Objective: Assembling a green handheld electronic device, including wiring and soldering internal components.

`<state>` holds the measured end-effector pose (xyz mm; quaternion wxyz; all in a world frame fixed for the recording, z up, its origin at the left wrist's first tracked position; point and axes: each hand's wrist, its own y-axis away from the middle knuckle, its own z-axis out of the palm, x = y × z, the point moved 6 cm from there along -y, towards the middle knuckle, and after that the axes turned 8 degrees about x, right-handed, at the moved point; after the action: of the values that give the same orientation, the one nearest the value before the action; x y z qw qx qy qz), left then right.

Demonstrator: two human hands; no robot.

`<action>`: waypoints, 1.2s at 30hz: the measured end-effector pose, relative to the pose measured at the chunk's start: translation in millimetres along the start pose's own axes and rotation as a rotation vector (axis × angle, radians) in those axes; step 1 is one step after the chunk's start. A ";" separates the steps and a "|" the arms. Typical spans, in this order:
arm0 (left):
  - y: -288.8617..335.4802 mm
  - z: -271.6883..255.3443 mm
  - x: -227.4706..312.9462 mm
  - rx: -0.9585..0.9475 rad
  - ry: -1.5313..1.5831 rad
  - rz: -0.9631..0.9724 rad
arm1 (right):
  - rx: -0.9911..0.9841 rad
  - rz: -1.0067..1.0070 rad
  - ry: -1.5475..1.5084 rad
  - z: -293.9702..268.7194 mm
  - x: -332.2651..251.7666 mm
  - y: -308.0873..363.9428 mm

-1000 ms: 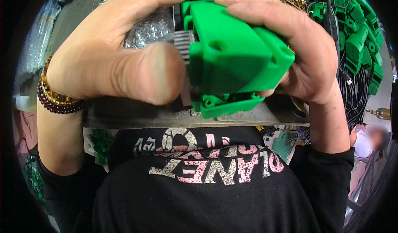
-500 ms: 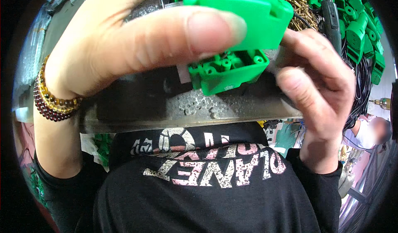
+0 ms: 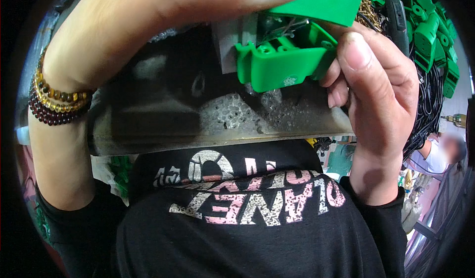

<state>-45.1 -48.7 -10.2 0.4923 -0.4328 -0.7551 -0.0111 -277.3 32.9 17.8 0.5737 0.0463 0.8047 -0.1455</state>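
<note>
My left hand (image 3: 143, 35) reaches over the bench from the left, its thumb pressed on a green plastic cover (image 3: 334, 3) at the top of the view; its other fingers are hidden. Just under the cover sits a matching green plastic housing (image 3: 289, 65), its hollow side with round posts partly showing. Thin, wire-like strands show in the gap between the two pieces. At the housing's right end, my right hand (image 3: 383, 80) has its fingers bent around the edge, thumb raised beside it. A grey block-like piece (image 3: 226, 45) stands left of the housing.
Brass-coloured screws (image 3: 367, 13) lie heaped behind my right hand. A black corded tool (image 3: 396, 18), a pile of green plastic parts (image 3: 435, 35) and black cables (image 3: 426, 109) are at the right. The bench edge (image 3: 222, 138) runs close to my body. Another person (image 3: 435, 156) is far right.
The cover and my left hand have moved up and slightly right, and the gap above the housing looks wider. The housing has shifted up and right, and my right fingers now touch its end.
</note>
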 end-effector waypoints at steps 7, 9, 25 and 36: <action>-61.7 0.2 -14.2 -0.034 0.095 -0.119 | -0.189 -0.447 0.900 -60.0 -26.8 11.5; -55.3 -8.1 -8.3 -0.061 0.008 -0.131 | -0.221 -0.350 1.055 -61.2 -11.8 24.1; -50.6 -9.2 -7.1 -0.121 0.049 -0.172 | -0.247 0.252 0.184 -122.2 10.1 49.0; -36.5 -23.5 -29.4 -0.061 0.155 -0.263 | -0.385 -0.031 0.506 -85.5 -22.4 29.5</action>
<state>-48.0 -100.9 -5.3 0.5300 -0.3428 -0.7643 -0.1317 -340.4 87.8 59.1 0.3512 -0.0405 0.9353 0.0168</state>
